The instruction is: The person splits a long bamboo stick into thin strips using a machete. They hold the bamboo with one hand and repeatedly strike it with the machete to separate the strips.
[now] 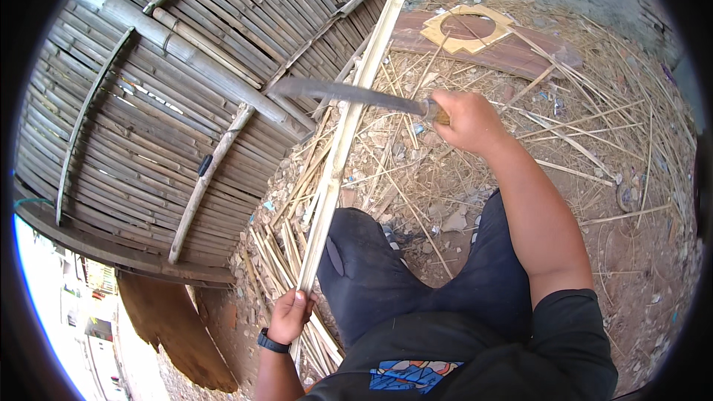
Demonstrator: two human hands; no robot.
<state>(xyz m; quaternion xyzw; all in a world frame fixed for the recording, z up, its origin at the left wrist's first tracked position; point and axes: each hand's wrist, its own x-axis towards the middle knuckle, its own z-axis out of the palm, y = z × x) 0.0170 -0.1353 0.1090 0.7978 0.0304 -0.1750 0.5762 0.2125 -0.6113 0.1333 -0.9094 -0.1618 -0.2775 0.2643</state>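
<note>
In the head view, holding a big knife (349, 94) by its handle in the right hand (466, 120), with fingers curled tight around. Gripping a long bamboo strip (334, 171) near its low end in the left hand (288, 317), closed snugly. Slanting up past the left knee (358, 234) and far out ahead, with the blade crossing over it high up. Can't tell if touching or just above.

Should feel light and stiff, maybe a bit bendy at the far end. Could split along its length, and might have sharp edges. Best to hold near the low end, well apart from the blade. Likely heavier with the knife, so best to grab only the handle.

Near the left hand, on the ground (631, 275), more thin strips (316, 338). Farther off, a brown board (407, 32) under a yellow piece (469, 46) with a round hole.
</note>
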